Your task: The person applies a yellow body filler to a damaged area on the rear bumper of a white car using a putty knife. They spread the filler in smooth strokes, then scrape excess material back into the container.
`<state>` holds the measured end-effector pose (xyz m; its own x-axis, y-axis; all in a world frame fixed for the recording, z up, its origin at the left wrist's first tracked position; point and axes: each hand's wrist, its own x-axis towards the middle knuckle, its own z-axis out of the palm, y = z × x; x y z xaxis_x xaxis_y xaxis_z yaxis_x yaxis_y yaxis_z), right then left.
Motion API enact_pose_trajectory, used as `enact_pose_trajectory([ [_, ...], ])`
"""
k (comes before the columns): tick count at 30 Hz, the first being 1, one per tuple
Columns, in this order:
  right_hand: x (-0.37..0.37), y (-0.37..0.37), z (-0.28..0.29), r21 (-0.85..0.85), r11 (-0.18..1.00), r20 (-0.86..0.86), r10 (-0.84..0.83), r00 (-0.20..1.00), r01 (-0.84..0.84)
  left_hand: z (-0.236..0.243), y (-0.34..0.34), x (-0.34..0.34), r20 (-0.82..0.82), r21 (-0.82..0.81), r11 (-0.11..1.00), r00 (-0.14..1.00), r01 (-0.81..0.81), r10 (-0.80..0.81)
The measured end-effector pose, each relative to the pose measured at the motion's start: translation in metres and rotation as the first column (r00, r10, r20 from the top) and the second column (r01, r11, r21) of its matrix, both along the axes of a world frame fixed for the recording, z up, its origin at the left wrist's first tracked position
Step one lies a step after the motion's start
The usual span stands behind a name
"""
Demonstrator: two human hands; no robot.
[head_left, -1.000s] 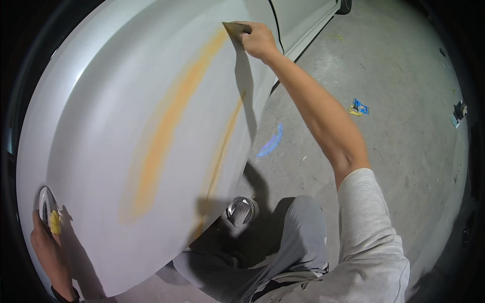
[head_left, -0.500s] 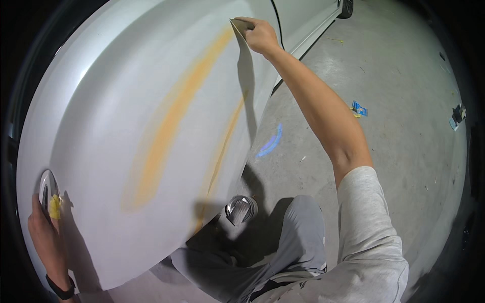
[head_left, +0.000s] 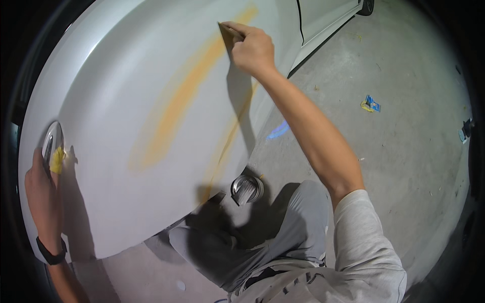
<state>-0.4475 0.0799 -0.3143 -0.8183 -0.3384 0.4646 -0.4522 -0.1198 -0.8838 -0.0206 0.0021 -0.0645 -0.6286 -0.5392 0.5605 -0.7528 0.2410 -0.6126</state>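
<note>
**Right hand [head_left: 253, 50] and spreader [head_left: 228, 39] now lower on the broad orange streak [head_left: 174, 108]**

Half a second ago the blade stood at the streak's upper end; now it lies across the streak below that end, with orange showing above it. The whole view has shifted too.

At far left, the left hand [head_left: 43, 187], a black band [head_left: 51, 251] at its wrist, is up against a pale oval piece [head_left: 57, 132] with a dark slot. Its fingers are bent around the lower part; whether they grip it I cannot tell. A yellow patch [head_left: 58, 160] shows at the fingertips.

The white car panel [head_left: 106, 151] spreads rightward from there, bearing the broad streak at its middle and a thinner orange line [head_left: 227, 141] nearer its lower right edge. Above that line, the right hand pinches the thin, dark spreader between thumb and fingers.

Below the panel's edge, a round metal tin [head_left: 234, 189] sits beside the person's grey-trousered leg [head_left: 300, 214]. Right of the forearm, a blue-and-yellow scrap [head_left: 373, 103] lies on the grey floor [head_left: 404, 151], with a wheel [head_left: 367, 6] at the top.
</note>
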Motion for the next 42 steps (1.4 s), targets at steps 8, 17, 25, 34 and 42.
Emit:
enact_pose_trajectory([
  [8,0.130,0.017,-0.002,-0.123,0.992,-0.134,-0.031,0.990,0.014,0.000,0.026,-0.029,0.079,0.030,0.984,0.981,0.174,-0.176],
  [17,0.231,0.043,-0.009,-0.205,0.978,-0.202,-0.068,0.977,0.026,-0.002,0.056,-0.041,0.142,-0.008,0.936,0.927,0.351,-0.346],
  [25,0.284,0.066,-0.013,-0.222,0.975,-0.233,-0.035,0.972,-0.018,-0.001,0.052,-0.044,0.210,-0.049,0.885,0.871,0.462,-0.443],
  [34,0.277,0.084,-0.020,-0.205,0.957,-0.298,0.139,0.945,-0.205,0.002,0.058,-0.049,0.183,-0.006,0.914,0.899,0.405,-0.397],
  [42,0.176,0.154,-0.055,-0.356,0.905,0.262,0.338,0.904,-0.235,-0.001,0.065,-0.057,0.119,-0.008,0.936,0.929,0.353,-0.349],
])
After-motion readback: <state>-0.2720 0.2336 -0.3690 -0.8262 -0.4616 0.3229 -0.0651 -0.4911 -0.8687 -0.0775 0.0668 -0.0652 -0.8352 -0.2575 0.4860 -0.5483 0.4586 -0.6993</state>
